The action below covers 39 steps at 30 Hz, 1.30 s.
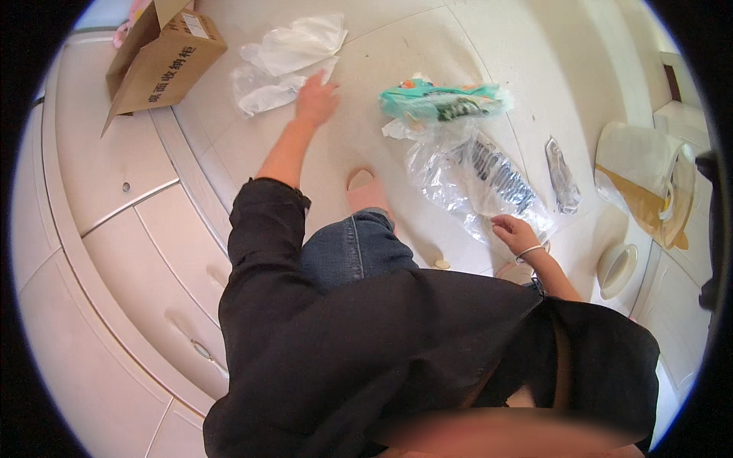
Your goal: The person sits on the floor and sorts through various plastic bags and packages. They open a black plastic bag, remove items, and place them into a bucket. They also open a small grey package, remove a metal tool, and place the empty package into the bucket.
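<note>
My left hand (316, 101) reaches out over the floor, slightly blurred, its fingers apart. It is beside a crumpled white plastic bag (294, 49) and seems to hold nothing. At the edge of a clear plastic bag (450, 172), my right hand (515, 233) is closed, thumb and fingers pinched on the film. Inside that clear bag lies something dark and striped, its kind hidden by glare. Just beyond it rests a crumpled green and white plastic package (447, 101) with orange and dark green patches. To its right lies a narrow grey plastic-wrapped bundle (563, 175).
An open cardboard box (172, 65) stands at the far left by white cabinet drawers (153, 267). On the right are a bag-lined brown container (649, 183) and a white oval basin (617, 271). A small pale round object (442, 264) lies near my pink slipper (368, 191).
</note>
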Tool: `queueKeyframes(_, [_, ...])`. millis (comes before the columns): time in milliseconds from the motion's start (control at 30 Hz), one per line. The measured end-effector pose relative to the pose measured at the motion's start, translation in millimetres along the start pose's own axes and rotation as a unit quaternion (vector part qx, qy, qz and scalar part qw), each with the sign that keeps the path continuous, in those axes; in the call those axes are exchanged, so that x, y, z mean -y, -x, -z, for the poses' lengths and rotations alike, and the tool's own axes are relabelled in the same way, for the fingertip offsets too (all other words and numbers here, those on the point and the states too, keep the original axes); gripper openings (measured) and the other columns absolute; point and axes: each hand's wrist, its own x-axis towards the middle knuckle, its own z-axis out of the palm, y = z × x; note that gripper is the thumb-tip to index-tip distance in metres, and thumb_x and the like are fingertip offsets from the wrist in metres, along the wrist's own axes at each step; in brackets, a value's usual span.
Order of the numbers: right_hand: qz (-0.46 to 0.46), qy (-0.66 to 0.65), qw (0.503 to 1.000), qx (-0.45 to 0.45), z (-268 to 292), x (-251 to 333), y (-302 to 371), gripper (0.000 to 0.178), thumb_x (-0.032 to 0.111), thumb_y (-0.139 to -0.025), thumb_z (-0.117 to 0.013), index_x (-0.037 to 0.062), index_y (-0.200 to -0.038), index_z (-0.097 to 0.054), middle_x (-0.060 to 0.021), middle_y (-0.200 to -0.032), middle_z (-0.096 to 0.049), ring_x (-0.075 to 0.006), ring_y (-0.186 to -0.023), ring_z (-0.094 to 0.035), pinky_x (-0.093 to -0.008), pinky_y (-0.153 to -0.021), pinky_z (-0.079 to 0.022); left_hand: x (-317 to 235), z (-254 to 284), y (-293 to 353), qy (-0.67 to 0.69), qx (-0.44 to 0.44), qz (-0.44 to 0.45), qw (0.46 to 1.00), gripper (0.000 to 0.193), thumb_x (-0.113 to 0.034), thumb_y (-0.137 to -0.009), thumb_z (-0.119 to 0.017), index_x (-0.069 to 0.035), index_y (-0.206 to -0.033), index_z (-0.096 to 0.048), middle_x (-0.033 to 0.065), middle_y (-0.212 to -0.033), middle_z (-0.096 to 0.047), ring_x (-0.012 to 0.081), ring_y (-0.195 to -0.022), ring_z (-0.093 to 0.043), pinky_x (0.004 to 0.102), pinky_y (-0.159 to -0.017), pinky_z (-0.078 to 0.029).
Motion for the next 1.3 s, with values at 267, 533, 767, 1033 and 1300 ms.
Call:
queueKeyframes(267, [-0.011, -0.004, 1.000, -0.012, 3, -10, -2, 0.029, 0.020, -0.083, -0.062, 0.0062, -0.108, -0.063, -0.0132, -0.093, -0.067, -0.0213, -0.085, -0.064, -0.0315, -0.078, -0.050, 39, -38, -18, -0.056, 0.215, 0.153, 0.963, 0.050, -0.029, -0.084, -0.055, -0.012, -0.131, -0.047, 0.0061, -0.149, -0.019, 0.0271, -0.136, -0.022, 0.0559, -0.103, -0.029])
queueKeyframes(533, [0.011, -0.019, 1.000, -0.019, 8, -5, -9, 0.031, 0.021, -0.083, -0.062, 0.0038, -0.109, -0.062, -0.0123, -0.092, -0.067, -0.0212, -0.083, -0.063, -0.0301, -0.077, -0.049, -10, -12, -13, 0.152, -0.052, -0.026, 0.987, 0.055, -0.020, -0.080, -0.060, 0.000, -0.128, -0.043, 0.0133, -0.133, -0.042, 0.0290, -0.124, -0.038, 0.0478, -0.101, -0.031])
queueKeyframes(767, [-0.052, -0.380, 0.923, -0.003, 50, 66, -29, 0.057, 0.034, -0.087, -0.059, 0.0052, -0.133, -0.041, -0.0129, -0.122, -0.053, -0.0225, -0.103, -0.055, -0.0359, -0.083, -0.049, -146, 56, 22, 0.221, -0.142, -0.191, 0.946, 0.052, -0.019, -0.076, -0.064, 0.003, -0.121, -0.049, 0.0160, -0.128, -0.048, 0.0311, -0.121, -0.042, 0.0466, -0.102, -0.030])
queueKeyframes(1033, [-0.052, -0.528, 0.843, -0.089, 58, 105, -54, 0.029, 0.021, -0.089, -0.055, 0.0061, -0.113, -0.060, -0.0062, -0.100, -0.063, -0.0140, -0.087, -0.060, -0.0293, -0.076, -0.052, -240, 90, 59, 0.192, -0.015, -0.557, 0.808, 0.053, -0.015, -0.074, -0.065, -0.007, -0.124, -0.051, 0.0118, -0.131, -0.046, 0.0275, -0.125, -0.040, 0.0506, -0.106, -0.026])
queueKeyframes(1300, [0.055, -0.599, 0.784, -0.156, 85, 92, -41, 0.036, -0.002, -0.084, -0.054, -0.0008, -0.120, -0.053, -0.0171, -0.117, -0.058, -0.0238, -0.105, -0.058, -0.0354, -0.092, -0.049, -189, 64, 5, 0.380, -0.139, 0.000, 0.914, 0.056, -0.026, -0.076, -0.070, -0.001, -0.123, -0.051, 0.0174, -0.120, -0.055, 0.0270, -0.112, -0.052, 0.0401, -0.097, -0.038])
